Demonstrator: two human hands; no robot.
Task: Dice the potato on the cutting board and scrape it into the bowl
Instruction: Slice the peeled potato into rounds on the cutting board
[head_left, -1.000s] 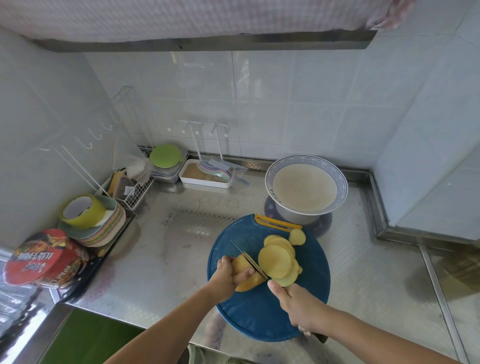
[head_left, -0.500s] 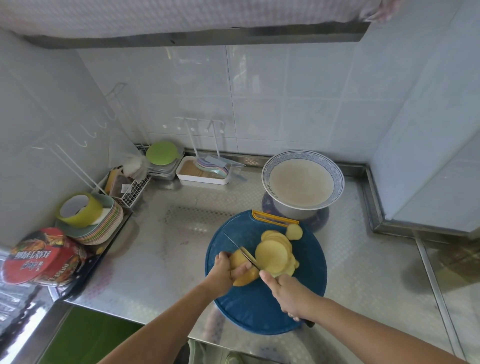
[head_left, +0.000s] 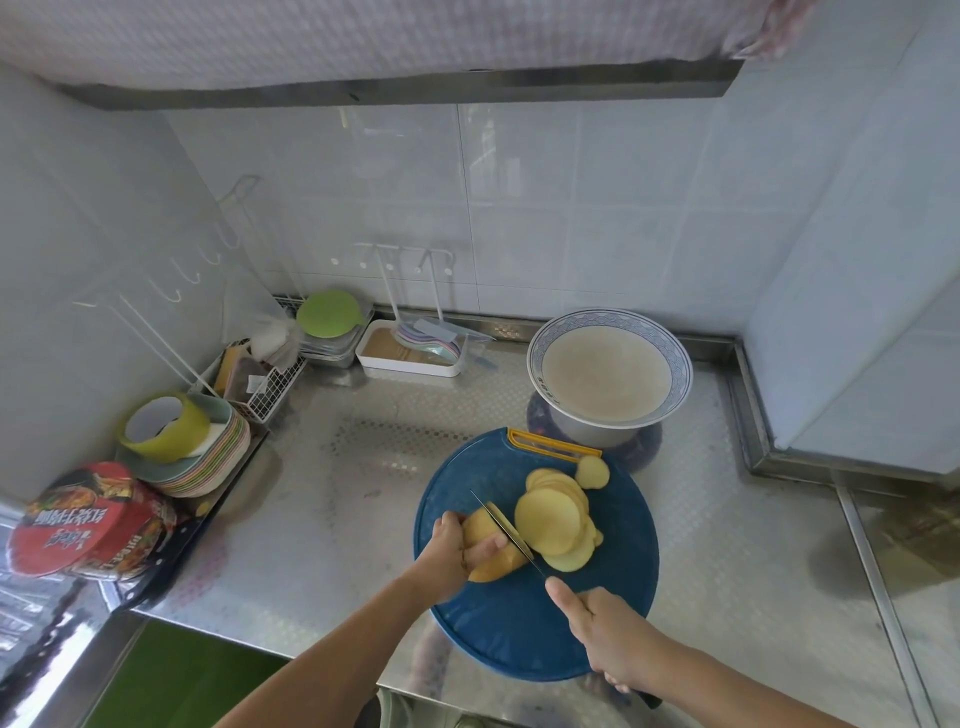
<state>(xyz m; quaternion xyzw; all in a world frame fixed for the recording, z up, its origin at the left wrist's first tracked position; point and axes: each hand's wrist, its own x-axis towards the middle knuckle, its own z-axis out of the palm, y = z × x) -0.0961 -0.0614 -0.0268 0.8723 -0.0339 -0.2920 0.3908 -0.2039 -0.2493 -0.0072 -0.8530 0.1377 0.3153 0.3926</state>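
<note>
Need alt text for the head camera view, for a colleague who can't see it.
A person's left hand grips a partly sliced potato on a round blue cutting board, and the right hand holds a knife against it. Cut slices lie beside the blade; a patterned bowl stands behind the board.

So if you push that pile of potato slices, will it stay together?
Probably not. The potato slices lean on each other in a fanned, overlapping stack, so they would likely slide apart. They look thin and freshly cut, so some may cling to the smooth blue cutting board. The lone slice lies flat, so it shouldn't roll.
</note>
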